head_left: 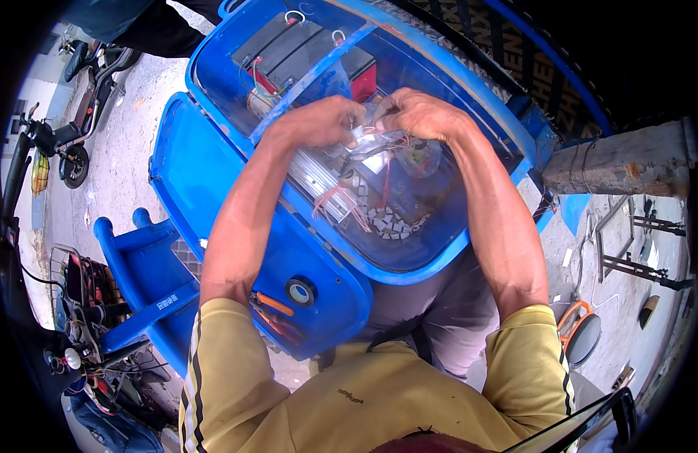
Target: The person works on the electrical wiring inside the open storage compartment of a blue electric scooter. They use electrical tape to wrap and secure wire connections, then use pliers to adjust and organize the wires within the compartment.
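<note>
Both my hands reach into an open blue box (421, 270). My left hand (325, 122) is closed, with its fingertips drawn together. Facing it, my right hand (421, 115) pinches with thumb and forefinger. Thin reddish wires (369, 129) run between the fingertips, partly hidden by them. Crumpled clear plastic (375, 142) lies just under the fingers. Below my left wrist is a silver finned metal case (326, 187) with loose pinkish wires at its end. A cluster of small white connectors (394, 225) rests on the box bottom.
A black battery (307, 57) fills the far part of the box, beyond a blue crossbar (315, 79). On the lowered blue lid (205, 162) are a tape roll (301, 291) and orange-handled pliers (275, 304). A blue stool (149, 241) and scooters stand left; a concrete post (621, 162) is right.
</note>
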`<action>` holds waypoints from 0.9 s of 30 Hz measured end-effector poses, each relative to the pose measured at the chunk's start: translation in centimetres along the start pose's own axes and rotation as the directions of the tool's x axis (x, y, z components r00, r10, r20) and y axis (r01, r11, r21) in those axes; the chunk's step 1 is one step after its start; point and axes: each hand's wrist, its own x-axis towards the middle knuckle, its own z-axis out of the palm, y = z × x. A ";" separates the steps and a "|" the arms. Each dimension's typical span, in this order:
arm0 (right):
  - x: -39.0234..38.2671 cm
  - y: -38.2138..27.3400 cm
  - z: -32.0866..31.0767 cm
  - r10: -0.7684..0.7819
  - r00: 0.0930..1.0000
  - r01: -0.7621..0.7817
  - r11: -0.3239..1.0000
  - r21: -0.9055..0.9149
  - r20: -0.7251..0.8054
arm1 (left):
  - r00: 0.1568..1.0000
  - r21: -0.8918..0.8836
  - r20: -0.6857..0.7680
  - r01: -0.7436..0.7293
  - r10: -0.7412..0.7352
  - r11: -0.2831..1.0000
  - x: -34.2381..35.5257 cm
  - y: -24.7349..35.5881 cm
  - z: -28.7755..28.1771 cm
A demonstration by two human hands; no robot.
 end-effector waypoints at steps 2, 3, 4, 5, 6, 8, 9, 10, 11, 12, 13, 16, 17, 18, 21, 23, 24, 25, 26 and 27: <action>0.3 0.2 0.0 0.036 0.999 -0.037 0.998 0.043 0.013 | 0.999 -0.006 0.022 0.034 -0.034 0.999 0.0 0.0 0.0; 0.3 0.2 0.2 0.021 1.000 -0.021 0.998 0.054 0.003 | 0.999 -0.023 0.019 0.044 -0.043 0.999 0.0 -0.1 0.0; 0.4 0.4 0.3 0.006 1.000 -0.005 0.998 0.066 -0.008 | 0.998 -0.041 0.016 0.053 -0.053 0.998 0.0 -0.1 0.0; 0.4 0.5 0.5 -0.010 1.000 0.011 0.997 0.077 -0.020 | 0.999 -0.016 0.008 0.036 -0.036 0.999 -0.1 -0.1 0.0; 0.6 0.8 0.5 -0.010 1.000 0.012 0.998 0.064 -0.022 | 1.000 0.009 0.002 0.019 -0.019 1.000 -0.1 0.1 0.0; 1.0 1.2 0.6 -0.011 1.000 0.012 0.999 0.038 -0.029 | 1.000 0.032 0.001 0.004 -0.004 0.999 -0.1 0.2 0.0; 0.5 0.3 0.4 0.015 1.000 -0.015 1.000 -0.003 -0.013 | 1.000 0.029 0.005 0.009 -0.009 1.000 -0.2 0.0 0.0; -0.4 -1.2 0.0 0.043 0.999 -0.043 0.998 -0.045 -0.001 | 1.000 0.026 0.009 0.012 -0.012 1.000 -0.1 -0.1 0.0; -0.9 -2.0 -0.2 0.072 0.997 -0.071 0.994 -0.087 0.011 | 1.000 0.029 0.021 0.014 -0.014 0.999 -0.1 -0.2 0.0; -0.9 -1.9 -0.2 0.073 0.997 -0.071 0.994 -0.082 0.023 | 0.999 0.033 0.032 0.014 -0.015 0.999 -0.1 -0.2 -0.1; -0.7 -1.6 -0.3 0.073 0.997 -0.071 0.994 -0.077 0.035 | 0.999 0.038 0.044 0.015 -0.017 0.999 0.0 -0.3 -0.1; -0.8 -1.8 -0.3 0.073 0.997 -0.071 0.995 -0.065 0.038 | 0.998 0.040 0.062 -0.007 0.005 0.999 0.4 -1.1 0.0; -0.9 -1.9 -0.3 0.073 0.997 -0.071 0.996 -0.062 0.033 | 0.998 0.062 0.068 -0.006 0.002 0.998 0.4 -1.3 0.0; -0.8 -1.8 -0.3 0.068 0.998 -0.066 0.996 -0.066 0.020 | 0.997 0.085 0.076 -0.007 0.001 0.996 0.4 -1.1 -0.1; -0.4 -1.1 0.0 0.062 0.998 -0.062 0.996 -0.070 -0.005 | 0.996 0.104 0.087 -0.008 -0.002 0.995 0.4 -0.6 -0.2; -0.3 -0.9 0.0 0.072 0.997 -0.072 0.995 -0.063 -0.003 | 0.996 0.099 0.093 -0.003 -0.006 0.995 0.4 -0.6 -0.2; -0.3 -1.0 0.0 0.076 0.997 -0.075 0.995 -0.065 0.012 | 0.995 0.096 0.095 0.003 -0.012 0.995 0.4 -0.7 -0.1; -0.3 -1.3 -0.1 0.080 0.996 -0.078 0.995 -0.068 0.028 | 0.995 0.093 0.098 0.009 -0.018 0.996 0.4 -0.7 -0.1; -0.3 -1.5 -0.2 0.083 0.996 -0.080 0.994 -0.070 0.043 | 0.995 0.082 0.098 0.019 -0.027 0.996 0.4 -0.8 -0.1; -0.2 -1.3 -0.1 0.076 0.997 -0.073 0.994 -0.083 0.033 | 0.994 0.070 0.101 0.026 -0.033 0.997 0.3 -0.5 -0.1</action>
